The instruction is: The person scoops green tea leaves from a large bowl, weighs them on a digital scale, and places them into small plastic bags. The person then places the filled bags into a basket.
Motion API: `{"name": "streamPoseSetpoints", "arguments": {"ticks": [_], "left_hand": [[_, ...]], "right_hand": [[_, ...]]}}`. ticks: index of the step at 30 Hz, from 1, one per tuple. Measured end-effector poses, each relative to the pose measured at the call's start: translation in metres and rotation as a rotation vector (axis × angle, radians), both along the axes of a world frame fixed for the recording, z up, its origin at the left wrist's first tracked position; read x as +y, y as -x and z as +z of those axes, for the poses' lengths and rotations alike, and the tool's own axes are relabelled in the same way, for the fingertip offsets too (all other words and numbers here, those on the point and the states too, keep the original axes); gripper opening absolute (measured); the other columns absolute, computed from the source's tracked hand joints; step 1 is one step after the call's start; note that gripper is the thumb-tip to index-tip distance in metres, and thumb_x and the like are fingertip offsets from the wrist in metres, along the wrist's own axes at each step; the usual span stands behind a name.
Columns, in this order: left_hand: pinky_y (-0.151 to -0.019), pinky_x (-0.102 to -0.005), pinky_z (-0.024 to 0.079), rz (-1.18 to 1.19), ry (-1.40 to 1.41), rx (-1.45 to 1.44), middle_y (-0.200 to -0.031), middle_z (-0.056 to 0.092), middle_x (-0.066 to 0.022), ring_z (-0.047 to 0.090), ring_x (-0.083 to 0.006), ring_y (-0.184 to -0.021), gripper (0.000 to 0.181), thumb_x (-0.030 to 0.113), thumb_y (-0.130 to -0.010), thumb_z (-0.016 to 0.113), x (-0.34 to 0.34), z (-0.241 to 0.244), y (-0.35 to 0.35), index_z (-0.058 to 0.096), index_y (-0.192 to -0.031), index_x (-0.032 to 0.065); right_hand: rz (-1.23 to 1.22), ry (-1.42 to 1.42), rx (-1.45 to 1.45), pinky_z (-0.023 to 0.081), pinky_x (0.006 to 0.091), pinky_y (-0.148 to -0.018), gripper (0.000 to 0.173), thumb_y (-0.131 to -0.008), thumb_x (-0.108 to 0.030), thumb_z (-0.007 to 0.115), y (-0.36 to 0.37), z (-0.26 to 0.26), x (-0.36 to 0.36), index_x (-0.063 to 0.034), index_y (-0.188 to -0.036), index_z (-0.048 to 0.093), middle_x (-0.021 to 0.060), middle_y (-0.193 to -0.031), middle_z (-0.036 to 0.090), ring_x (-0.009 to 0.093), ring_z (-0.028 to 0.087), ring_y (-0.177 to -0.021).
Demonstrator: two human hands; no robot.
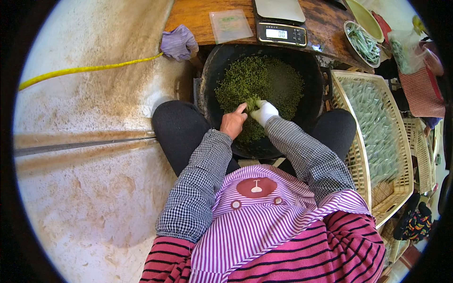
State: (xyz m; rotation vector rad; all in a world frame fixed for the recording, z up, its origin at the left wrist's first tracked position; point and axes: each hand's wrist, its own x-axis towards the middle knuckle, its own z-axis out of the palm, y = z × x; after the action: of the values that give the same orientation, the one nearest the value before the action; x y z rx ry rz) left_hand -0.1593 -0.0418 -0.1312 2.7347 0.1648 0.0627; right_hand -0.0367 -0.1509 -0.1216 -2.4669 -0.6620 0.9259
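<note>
A large black tub (313, 102) between my knees holds a heap of small green peppercorn-like berries (240, 81). Over the heap, my right hand (264, 112), in a white glove, grips a green cluster (252, 102) of the same material. My left hand (233, 121), bare, is beside it with the index finger and thumb close to the cluster; whether they pinch it I cannot tell. Past the tub, a digital scale (282, 34) with a lit display stands on a wooden table (191, 17), and a flat clear plastic bag (230, 25) lies left of the scale.
At right, a cream plastic crate (364, 191) holds many filled clear packets (375, 123). A bowl of green-white strips (364, 42) sits at the table's right end. A purple cloth (179, 42) and yellow hose (88, 69) are at left. Other people are partly visible at far right.
</note>
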Motion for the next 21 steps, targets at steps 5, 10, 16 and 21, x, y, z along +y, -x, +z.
{"name": "streamPoseSetpoints", "arguments": {"ticks": [5, 10, 16, 21], "left_hand": [[-0.059, -0.04, 0.053, 0.01, 0.047, -0.012, -0.132, 0.049, -0.0091, 0.063, -0.0306, -0.066, 0.005, 0.0, -0.073, 0.059, -0.001, -0.001, 0.003, 0.059, -0.075, 0.0041], [-0.06, -0.0389, 0.053, 0.033, 0.057, 0.003, -0.131, 0.051, -0.0035, 0.064, -0.0282, -0.067, 0.003, -0.001, -0.073, 0.059, -0.001, 0.009, -0.003, 0.059, -0.075, 0.0015], [-0.065, -0.0375, 0.054, -0.104, 0.034, -0.098, -0.123, 0.055, -0.0047, 0.064, -0.0271, -0.076, 0.005, -0.002, -0.072, 0.058, -0.002, 0.006, 0.0, 0.057, -0.076, 0.0006], [-0.069, -0.0383, 0.053, -0.019, 0.086, -0.279, -0.115, 0.059, -0.0056, 0.063, -0.0274, -0.081, 0.01, -0.002, -0.073, 0.056, 0.0, 0.0, -0.008, 0.058, -0.082, 0.0017]], "right_hand": [[0.339, 0.189, -0.261, 0.046, 0.0392, -0.089, 0.049, -0.072, -0.021, 0.065, 0.013, 0.037, -0.006, -0.019, -0.121, 0.059, 0.0161, -0.12, 0.052, 0.033, 0.052, -0.109], [0.561, 0.065, -0.319, 0.032, 0.0512, -0.104, 0.057, -0.073, -0.01, 0.061, 0.005, 0.042, -0.027, -0.0238, -0.127, 0.053, 0.0134, -0.143, 0.033, 0.035, 0.029, -0.132], [0.286, 0.076, -0.264, 0.048, 0.0379, -0.089, 0.033, -0.076, -0.008, 0.059, 0.007, 0.014, -0.014, -0.0133, -0.108, 0.063, 0.0125, -0.127, 0.05, 0.03, 0.055, -0.109], [-0.401, -0.563, -0.24, 0.049, 0.0338, -0.08, 0.043, -0.075, -0.002, 0.052, 0.023, -0.039, -0.03, -0.0099, -0.118, 0.059, 0.0147, -0.116, 0.056, 0.027, 0.061, -0.092]]}}
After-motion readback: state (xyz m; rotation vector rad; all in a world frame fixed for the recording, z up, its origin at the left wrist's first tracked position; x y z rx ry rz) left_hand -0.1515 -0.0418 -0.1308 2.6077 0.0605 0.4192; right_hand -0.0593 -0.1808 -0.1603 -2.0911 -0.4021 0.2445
